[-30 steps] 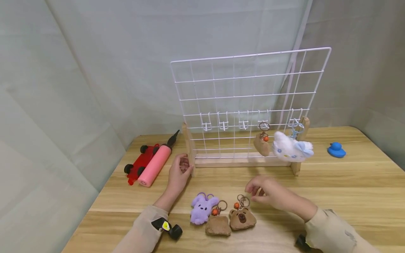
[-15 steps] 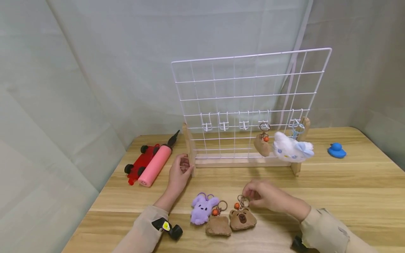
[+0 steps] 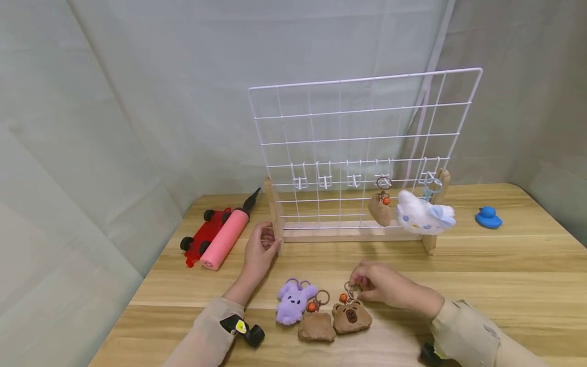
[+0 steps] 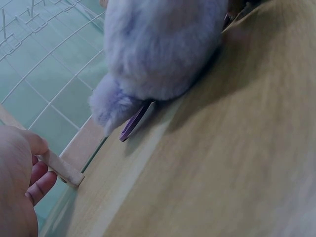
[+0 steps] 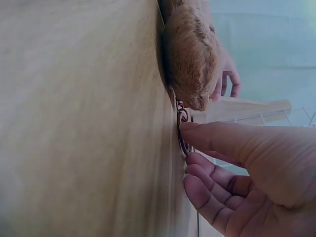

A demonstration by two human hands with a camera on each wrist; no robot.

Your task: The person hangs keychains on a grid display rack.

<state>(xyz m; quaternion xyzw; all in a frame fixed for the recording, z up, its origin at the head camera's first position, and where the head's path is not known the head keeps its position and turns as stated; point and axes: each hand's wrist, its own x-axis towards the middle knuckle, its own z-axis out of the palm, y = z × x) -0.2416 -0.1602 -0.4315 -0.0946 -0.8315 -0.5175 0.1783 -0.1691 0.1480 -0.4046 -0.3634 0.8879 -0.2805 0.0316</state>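
Note:
My left hand [image 3: 261, 250] grips the left wooden upright [image 3: 274, 214] of a white wire grid rack [image 3: 339, 137], thumb in front and fingers curled behind. At the front, my right hand [image 3: 385, 285] has its thumb and fingertips at the metal ring of a brown bear plush keychain [image 3: 351, 317], which lies on the table. The right wrist view shows the ring [image 5: 184, 140] between thumb and forefinger. Left of the bear lie a plain brown plush keychain [image 3: 316, 327] and a purple bunny keychain [image 3: 292, 304]. The bunny looms large [image 4: 163, 49] in the left wrist view.
On the rack's hooks hang a brown plush keychain [image 3: 379, 209] and a white cat plush [image 3: 423, 214]; hooks to their left hold nothing. A pink hand pump [image 3: 224, 239] and red toy car [image 3: 204, 235] lie left, a blue rubber duck [image 3: 488, 217] right.
My right hand has moved left and down to the bear keychain's ring, its fingers closing in on it. The left hand stays on the rack's upright.

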